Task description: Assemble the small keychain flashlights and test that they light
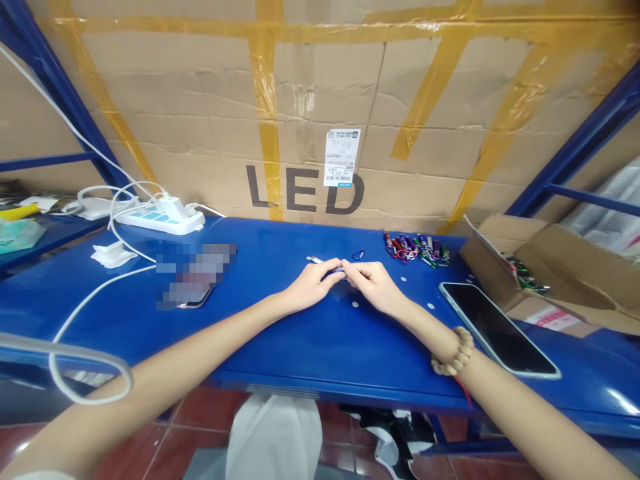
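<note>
Small shiny blue piece [339, 269], pinched by left hand [311, 287] and right hand [374, 285], apparently unfinished; blue metal carabiner [359, 255] lies unattached.

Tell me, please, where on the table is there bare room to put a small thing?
Free: the table between the forearms, from one white disc to the front edge; also between the blurred item and the left hand. Crowded: the right side, with clips, box and phone; back left, with power strip and cable.
</note>
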Demonstrator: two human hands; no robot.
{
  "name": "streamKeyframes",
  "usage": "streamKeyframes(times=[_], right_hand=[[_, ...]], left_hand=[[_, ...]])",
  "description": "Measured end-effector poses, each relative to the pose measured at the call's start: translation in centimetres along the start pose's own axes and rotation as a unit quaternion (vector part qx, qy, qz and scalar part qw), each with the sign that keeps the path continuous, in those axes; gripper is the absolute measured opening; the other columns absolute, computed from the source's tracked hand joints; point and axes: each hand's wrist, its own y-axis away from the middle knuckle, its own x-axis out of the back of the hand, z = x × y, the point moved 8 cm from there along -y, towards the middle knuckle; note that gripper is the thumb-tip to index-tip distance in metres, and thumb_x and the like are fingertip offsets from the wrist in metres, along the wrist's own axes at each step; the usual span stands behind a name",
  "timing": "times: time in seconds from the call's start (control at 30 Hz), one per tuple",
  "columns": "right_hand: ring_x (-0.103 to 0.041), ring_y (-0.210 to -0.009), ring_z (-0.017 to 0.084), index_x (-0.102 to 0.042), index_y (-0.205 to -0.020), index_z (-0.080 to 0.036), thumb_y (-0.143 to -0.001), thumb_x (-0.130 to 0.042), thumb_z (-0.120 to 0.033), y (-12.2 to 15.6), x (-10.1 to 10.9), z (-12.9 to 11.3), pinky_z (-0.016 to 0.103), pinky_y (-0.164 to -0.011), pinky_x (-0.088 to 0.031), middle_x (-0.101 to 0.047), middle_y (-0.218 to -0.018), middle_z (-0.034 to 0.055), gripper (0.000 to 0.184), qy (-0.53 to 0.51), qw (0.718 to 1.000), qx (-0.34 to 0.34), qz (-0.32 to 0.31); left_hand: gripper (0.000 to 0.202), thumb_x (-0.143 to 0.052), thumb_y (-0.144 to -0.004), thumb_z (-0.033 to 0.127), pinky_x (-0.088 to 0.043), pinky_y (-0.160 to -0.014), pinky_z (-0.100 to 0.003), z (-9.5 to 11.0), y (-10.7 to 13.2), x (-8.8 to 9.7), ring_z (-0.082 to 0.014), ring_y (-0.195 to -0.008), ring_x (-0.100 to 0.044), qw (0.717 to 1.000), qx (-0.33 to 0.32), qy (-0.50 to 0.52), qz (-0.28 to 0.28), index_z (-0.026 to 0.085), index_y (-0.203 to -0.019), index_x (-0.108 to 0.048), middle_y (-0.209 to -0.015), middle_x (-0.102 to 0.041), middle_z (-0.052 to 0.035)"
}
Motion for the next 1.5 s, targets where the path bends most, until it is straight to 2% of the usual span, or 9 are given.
streamKeyframes(times=[0.17,0.33,0.43,0.63,0.9,1.03,1.2,1.3,1.5], right_hand=[[-0.038,-0.051,0.008,-0.051,-0.060,-0.016,-0.083,-0.043,-0.056,-0.2,1.1,-0.3,0.021,-0.049,-0.030,-0.045,-0.053,-0.0026,0.047,0.017,0.997,0.008,0.068],[-0.049,-0.050,0.008,-0.064,-0.078,-0.016,-0.071,-0.062,-0.053,-0.4,2.3,0.1,0.022,-0.049,-0.041,-0.060,-0.068,0.0023,0.038,-0.081,0.989,0.005,0.127],[-0.055,-0.055,0.011,-0.067,-0.074,-0.016,-0.071,-0.064,-0.050,-0.6,2.5,0.2,0.025,-0.054,-0.046,-0.064,-0.076,0.0053,0.034,-0.106,0.986,0.023,0.124],[-0.059,-0.062,0.013,-0.071,-0.074,-0.017,-0.071,-0.066,-0.042,-0.5,3.1,-0.4,0.026,-0.059,-0.049,-0.066,-0.076,0.0054,0.026,-0.079,0.989,0.042,0.118],[-0.060,-0.057,0.014,-0.072,-0.071,-0.017,-0.068,-0.067,-0.045,-0.5,2.3,0.5,0.025,-0.054,-0.048,-0.068,-0.070,0.0051,0.029,-0.074,0.993,0.004,0.088],[-0.059,-0.054,0.013,-0.072,-0.070,-0.017,-0.067,-0.068,-0.043,-0.5,2.1,0.9,0.024,-0.052,-0.047,-0.069,-0.071,0.0051,0.026,-0.070,0.994,-0.016,0.077],[-0.057,-0.052,0.012,-0.072,-0.076,-0.016,-0.070,-0.066,-0.043,-0.4,2.6,0.7,0.024,-0.051,-0.046,-0.070,-0.077,0.0063,0.028,-0.072,0.992,-0.016,0.099],[-0.057,-0.052,0.012,-0.072,-0.076,-0.016,-0.071,-0.065,-0.045,-0.4,2.8,0.7,0.025,-0.051,-0.046,-0.070,-0.078,0.0064,0.030,-0.060,0.992,-0.014,0.113],[-0.056,-0.049,0.010,-0.071,-0.084,-0.016,-0.070,-0.067,-0.045,-0.3,2.7,1.1,0.024,-0.049,-0.045,-0.069,-0.077,0.0053,0.033,-0.054,0.992,-0.027,0.115]], left_hand=[[0.024,-0.039,-0.089,0.034,-0.044,-0.073,-0.027,0.0,0.1,0.5,-0.0135,-0.070,-0.055,1.000,0.019,0.002,0.013,0.017,-0.082,-0.055,-0.072,-0.060,0.0008],[0.021,-0.045,-0.085,0.031,-0.044,-0.081,-0.028,-0.2,0.2,1.0,-0.0152,-0.083,-0.058,0.999,0.021,0.031,0.029,0.017,-0.099,-0.055,-0.091,-0.065,-0.0028],[0.025,-0.044,-0.086,0.033,-0.044,-0.077,-0.027,-0.4,0.2,1.0,-0.0142,-0.078,-0.058,0.999,0.027,0.032,0.027,0.017,-0.103,-0.054,-0.090,-0.064,-0.0030],[0.028,-0.036,-0.089,0.032,-0.042,-0.074,-0.024,-0.2,0.1,0.9,-0.0127,-0.072,-0.054,1.000,0.009,-0.005,0.004,0.015,-0.088,-0.058,-0.072,-0.057,0.0000],[0.026,-0.041,-0.086,0.029,-0.043,-0.066,-0.022,-0.3,0.4,0.7,-0.0126,-0.063,-0.055,0.998,0.003,-0.053,0.020,0.016,-0.088,-0.064,-0.064,-0.061,0.0004],[0.023,-0.046,-0.084,0.027,-0.046,-0.069,-0.024,-0.1,0.4,0.8,-0.0143,-0.066,-0.060,0.998,-0.009,-0.057,0.028,0.016,-0.090,-0.066,-0.070,-0.068,-0.0020],[0.024,-0.056,-0.078,0.026,-0.046,-0.082,-0.027,-0.2,0.2,1.7,-0.0188,-0.088,-0.064,0.998,0.010,-0.012,0.062,0.016,-0.098,-0.065,-0.096,-0.070,-0.0063],[0.030,-0.058,-0.078,0.027,-0.047,-0.081,-0.027,-0.4,0.2,1.9,-0.0178,-0.083,-0.066,0.997,0.031,0.023,0.066,0.016,-0.105,-0.059,-0.083,-0.071,-0.0039],[0.020,-0.049,-0.083,0.029,-0.045,-0.079,-0.027,-0.7,0.1,1.9,-0.0147,-0.076,-0.062,0.995,0.048,0.049,0.068,0.016,-0.096,-0.057,-0.071,-0.065,-0.0011]])
